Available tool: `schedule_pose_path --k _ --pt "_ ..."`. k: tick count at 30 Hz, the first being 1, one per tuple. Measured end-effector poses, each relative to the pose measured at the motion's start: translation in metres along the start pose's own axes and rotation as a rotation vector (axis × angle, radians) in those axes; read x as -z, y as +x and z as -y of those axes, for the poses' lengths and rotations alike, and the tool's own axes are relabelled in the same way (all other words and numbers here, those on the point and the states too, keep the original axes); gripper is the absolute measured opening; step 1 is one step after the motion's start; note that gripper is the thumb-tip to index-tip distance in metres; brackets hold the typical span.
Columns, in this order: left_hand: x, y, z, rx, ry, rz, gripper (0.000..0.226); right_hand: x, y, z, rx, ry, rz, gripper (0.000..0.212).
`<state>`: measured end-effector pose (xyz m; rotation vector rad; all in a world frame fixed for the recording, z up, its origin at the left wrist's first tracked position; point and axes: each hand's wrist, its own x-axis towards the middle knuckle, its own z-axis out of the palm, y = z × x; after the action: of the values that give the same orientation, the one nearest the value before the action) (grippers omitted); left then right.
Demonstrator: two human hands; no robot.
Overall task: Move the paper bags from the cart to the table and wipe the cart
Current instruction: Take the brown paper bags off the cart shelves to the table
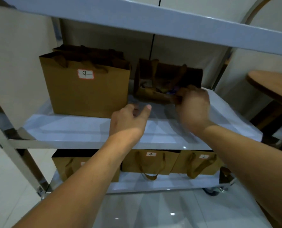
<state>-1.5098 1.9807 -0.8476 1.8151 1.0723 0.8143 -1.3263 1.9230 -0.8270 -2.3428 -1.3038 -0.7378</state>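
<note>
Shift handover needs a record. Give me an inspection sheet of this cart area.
Surface: middle shelf, bare at the front.
Job's things: bag 9 upright; tipped bag beside it; bag 4, bag 2 and a third bag on the bottom shelf.
Clutter: nothing seen.
Grippers: right hand grips the tipped bag's edge; left hand holds nothing.
Cables: nothing seen.
Surroundings: wooden table at right; tiled floor.

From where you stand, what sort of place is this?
Probably a shop or restaurant back room: a steel cart carries numbered paper bags, beside a round wooden table on a glossy tiled floor.
</note>
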Motion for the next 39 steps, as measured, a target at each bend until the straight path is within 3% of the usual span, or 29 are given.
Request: schedule_pose_path --k 6,9,11,14,17,19,21,23,27,28,30,34,39 --pt "-0.013 -0.005 -0.014 0.148 -0.187 -0.023 0.073 0.022 -0.065 -0.010 0.024 0.168 -0.008 0.007" --pt "-0.022 -0.002 -0.012 0.189 -0.184 -0.095 0.042 0.036 -0.086 -0.010 0.027 0.404 -0.073 0.009" --pt "-0.025 -0.002 -0.012 0.195 -0.218 -0.159 0.030 0.043 -0.096 -0.005 0.201 0.467 -0.055 0.009" --pt "-0.025 -0.003 -0.014 0.184 -0.197 -0.187 0.027 0.043 -0.094 0.003 0.334 0.182 0.136 0.039" --pt "-0.024 -0.005 -0.015 0.169 -0.200 -0.200 0.028 0.038 -0.069 0.009 0.131 0.077 0.311 0.076" --pt "-0.025 -0.007 -0.016 0.157 -0.207 -0.214 0.030 0.033 -0.053 0.012 0.038 0.072 0.408 0.065" --pt "-0.025 -0.007 -0.016 0.142 -0.202 -0.228 0.030 0.026 -0.044 0.010 0.017 0.098 0.391 0.032" --pt "-0.027 -0.004 -0.012 0.130 -0.180 -0.238 0.024 0.020 -0.046 0.001 0.072 0.088 0.312 0.013" --pt "-0.034 -0.008 -0.016 0.132 -0.064 -0.306 0.010 0.007 -0.069 -0.016 0.476 0.289 -0.044 0.017" --pt "-0.035 -0.010 -0.020 0.148 -0.025 -0.324 0.012 0.007 -0.080 -0.016 0.542 0.373 -0.064 0.018" --pt "-0.036 -0.015 -0.029 0.211 0.038 -0.332 0.014 0.017 -0.098 -0.014 0.542 0.510 -0.050 0.022" --pt "-0.026 -0.033 -0.048 0.283 0.132 -0.293 0.008 0.058 -0.103 -0.016 0.348 0.609 -0.006 0.031" --pt "0.013 -0.068 -0.093 0.444 0.337 -0.096 0.010 0.134 -0.114 -0.011 0.382 0.644 0.194 0.020"
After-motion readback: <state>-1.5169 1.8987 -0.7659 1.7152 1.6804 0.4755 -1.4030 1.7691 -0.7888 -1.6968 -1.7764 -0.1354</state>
